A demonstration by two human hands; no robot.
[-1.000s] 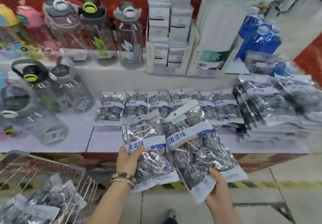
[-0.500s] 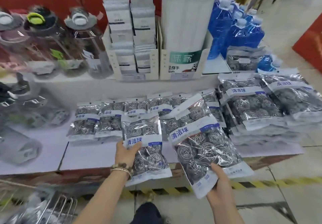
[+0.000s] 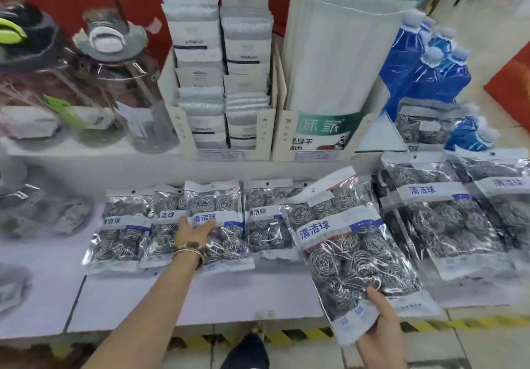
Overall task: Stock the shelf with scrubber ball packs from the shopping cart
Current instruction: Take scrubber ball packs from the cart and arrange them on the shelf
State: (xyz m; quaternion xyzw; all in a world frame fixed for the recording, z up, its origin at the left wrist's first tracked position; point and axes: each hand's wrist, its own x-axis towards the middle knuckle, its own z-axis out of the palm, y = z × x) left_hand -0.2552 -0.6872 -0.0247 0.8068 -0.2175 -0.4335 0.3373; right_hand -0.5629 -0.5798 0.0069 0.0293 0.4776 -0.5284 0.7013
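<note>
Head view: my left hand [image 3: 196, 229], fingers straight, presses a clear plastic pack of steel scrubber balls [image 3: 213, 201] flat into the row on the white shelf [image 3: 200, 297]. My right hand [image 3: 381, 325] pinches a second pack [image 3: 344, 254] by its bottom edge; I should lay it overlapping, label up.

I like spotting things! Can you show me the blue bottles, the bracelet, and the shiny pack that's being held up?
blue bottles [image 3: 427, 82]: head view, on one bottle's blue body.
bracelet [image 3: 187, 249]: head view, on the beads at the left wrist.
held scrubber pack [image 3: 338, 225]: head view, on its white label band.
</note>
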